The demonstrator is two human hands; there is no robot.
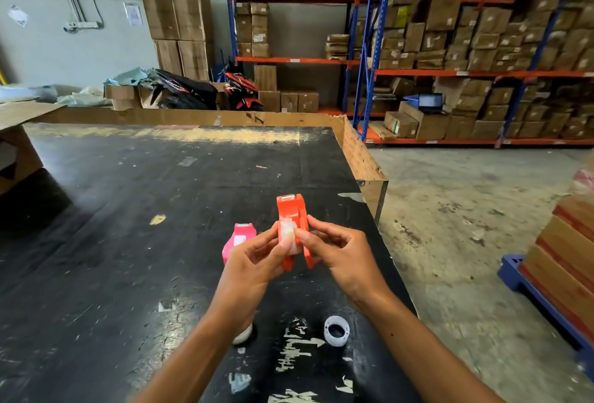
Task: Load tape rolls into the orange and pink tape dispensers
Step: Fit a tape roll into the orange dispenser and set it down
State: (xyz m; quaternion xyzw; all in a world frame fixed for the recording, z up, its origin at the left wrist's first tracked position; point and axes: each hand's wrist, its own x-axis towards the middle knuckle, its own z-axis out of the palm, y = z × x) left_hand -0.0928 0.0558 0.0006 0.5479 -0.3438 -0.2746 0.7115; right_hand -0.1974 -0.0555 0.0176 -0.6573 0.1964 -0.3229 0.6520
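From the head view, I'd say we're about halfway, maybe a bit less. The orange dispenser (pixel 294 229) is up off the desk (pixel 128 209), held between both hands, and there's a whitish tape roll (pixel 287 235) sitting in its open middle. The left hand (pixel 257 261) has its grip pinched on the roll and the near side of the shell, and the right hand (pixel 340 251) has its grip closed on the other side of the shell. Looks to me like the roll is being seated or the tape end fiddled with, so not finished yet.

The pink dispenser (pixel 239 240) stands on the desk just beside the left hand, partly hidden behind it. There's something pale in its window, but I can't tell if that's a roll or just a label, so I'd count it as not done.

A spare roll (pixel 336 330) lies flat on the desk near the front edge, under the right forearm, probably meant for the pink one. Another round whitish thing (pixel 242 333) peeks out from under the left forearm; can't make it out.

Nothing really blocks the work. The desk has scuffs and bits of old tape, a cardboard wall (pixel 193 116) along the far edge, and shelves of boxes (pixel 466 48) well behind.
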